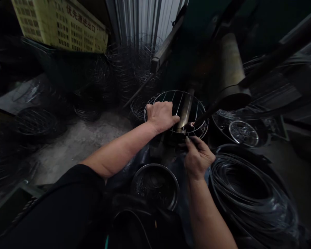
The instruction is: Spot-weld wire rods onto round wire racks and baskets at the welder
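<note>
A round wire rack (180, 100) with parallel bars rests over a brass-coloured metal rod (187, 110) of the machine in front of me. My left hand (160, 118) is closed over the rack's left side, its thumb pointing right. Below the rack's near rim, my right hand (199, 158) pinches with thumb and fingers; whatever lies between the fingertips is dark and hard to make out. A dark slanting arm (209, 111) comes down from the upper right, its tip glowing orange at the rack's near edge, just above my right fingertips.
A metal bowl (176, 190) with small wire pieces stands between my knees. To the right sits a large coil of wire (241, 197) in a tub. Stacks of wire rings (124, 72) stand behind, beside a yellow crate (67, 27). A thick cylinder (232, 62) overhangs the work.
</note>
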A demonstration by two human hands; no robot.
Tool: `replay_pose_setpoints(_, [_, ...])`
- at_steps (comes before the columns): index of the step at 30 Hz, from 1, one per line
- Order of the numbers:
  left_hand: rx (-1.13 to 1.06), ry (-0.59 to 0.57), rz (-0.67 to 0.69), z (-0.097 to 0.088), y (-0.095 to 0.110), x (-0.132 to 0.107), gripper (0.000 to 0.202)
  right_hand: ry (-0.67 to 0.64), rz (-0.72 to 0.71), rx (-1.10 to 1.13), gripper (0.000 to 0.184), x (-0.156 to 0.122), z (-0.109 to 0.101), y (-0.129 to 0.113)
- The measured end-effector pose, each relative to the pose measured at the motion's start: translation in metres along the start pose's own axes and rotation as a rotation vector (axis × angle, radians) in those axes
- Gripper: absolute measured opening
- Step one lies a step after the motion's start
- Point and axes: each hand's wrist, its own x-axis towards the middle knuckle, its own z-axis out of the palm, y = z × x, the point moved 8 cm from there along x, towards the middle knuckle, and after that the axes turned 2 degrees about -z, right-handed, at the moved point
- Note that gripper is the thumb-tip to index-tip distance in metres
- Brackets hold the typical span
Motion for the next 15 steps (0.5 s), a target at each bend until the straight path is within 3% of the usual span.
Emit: replay_pose_setpoints(15, [-0.024, -0.046, -0.055, 0.006, 0.009, 0.026, 0.027, -0.010, 0.025, 0.096, 0.018, 0.026, 0.006, -0.004])
